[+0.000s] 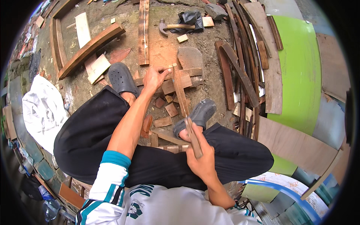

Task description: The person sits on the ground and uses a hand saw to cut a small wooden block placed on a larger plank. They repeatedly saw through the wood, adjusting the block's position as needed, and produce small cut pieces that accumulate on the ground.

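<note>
My right hand (201, 158) is closed round the wooden handle of a handsaw (180, 90). Its long, narrow, brownish blade points away from me and lies across a wooden strip (193, 72). To the left of the blade, my left hand (154, 78) is closed on that strip, thumb and finger close to the saw's tip. Beneath the strip are short wood blocks (168, 87), partly hidden by the blade. My feet, in grey clogs (122, 77), rest on either side of the work.
A hammer (176, 26) lies beyond my hands by a black plastic bag (190, 18). Long planks (240, 71) are heaped to the right beside a green panel (296, 75). A curved beam (92, 50) and a white sack (44, 108) are on the left. Offcuts (163, 122) litter the ground between my legs.
</note>
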`<state>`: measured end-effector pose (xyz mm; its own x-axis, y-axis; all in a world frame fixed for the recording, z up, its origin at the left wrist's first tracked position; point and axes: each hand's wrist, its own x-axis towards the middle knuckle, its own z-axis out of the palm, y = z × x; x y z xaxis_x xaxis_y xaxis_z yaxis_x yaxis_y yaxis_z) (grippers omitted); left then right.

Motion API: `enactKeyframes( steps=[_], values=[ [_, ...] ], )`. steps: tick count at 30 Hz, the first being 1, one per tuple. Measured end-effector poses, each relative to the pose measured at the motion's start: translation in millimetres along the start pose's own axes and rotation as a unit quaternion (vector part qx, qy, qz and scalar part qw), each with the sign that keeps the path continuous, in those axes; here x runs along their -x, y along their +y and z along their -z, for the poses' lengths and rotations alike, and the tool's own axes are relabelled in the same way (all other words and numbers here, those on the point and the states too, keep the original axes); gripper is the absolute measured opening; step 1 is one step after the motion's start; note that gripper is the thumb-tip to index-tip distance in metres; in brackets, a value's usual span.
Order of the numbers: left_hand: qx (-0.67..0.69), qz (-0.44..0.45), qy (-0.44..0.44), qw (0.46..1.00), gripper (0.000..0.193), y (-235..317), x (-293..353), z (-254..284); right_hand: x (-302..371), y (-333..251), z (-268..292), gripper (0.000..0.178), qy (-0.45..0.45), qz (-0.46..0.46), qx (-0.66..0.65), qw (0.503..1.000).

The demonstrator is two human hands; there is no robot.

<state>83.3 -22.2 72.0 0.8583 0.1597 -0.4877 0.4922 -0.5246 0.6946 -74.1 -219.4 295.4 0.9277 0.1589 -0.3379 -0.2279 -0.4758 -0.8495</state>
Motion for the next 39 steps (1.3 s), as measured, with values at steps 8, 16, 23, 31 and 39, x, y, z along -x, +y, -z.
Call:
enactKeyframes(
  steps=[8,16,23,31,39],
  values=[
    [-0.061,0.026,0.013,0.998,0.036,16,-1,-1,-163,28,-46,0.056,0.062,-0.008,0.029,0.998],
    [0.008,0.018,0.017,1.000,0.036,-13,-5,0,-8,-6,-4,0.067,-0.004,-0.032,-0.003,0.999],
    [0.014,0.041,0.011,0.999,0.038,23,2,-11,-172,50,-44,0.056,0.096,0.080,0.065,0.990],
    [0.029,0.043,0.014,0.999,0.034,5,7,0,-13,-22,3,0.061,0.020,-0.033,-0.010,0.999],
    [0.023,0.036,0.022,0.999,0.033,11,9,2,-140,10,-45,0.056,0.024,-0.034,0.081,0.996]
  ],
)
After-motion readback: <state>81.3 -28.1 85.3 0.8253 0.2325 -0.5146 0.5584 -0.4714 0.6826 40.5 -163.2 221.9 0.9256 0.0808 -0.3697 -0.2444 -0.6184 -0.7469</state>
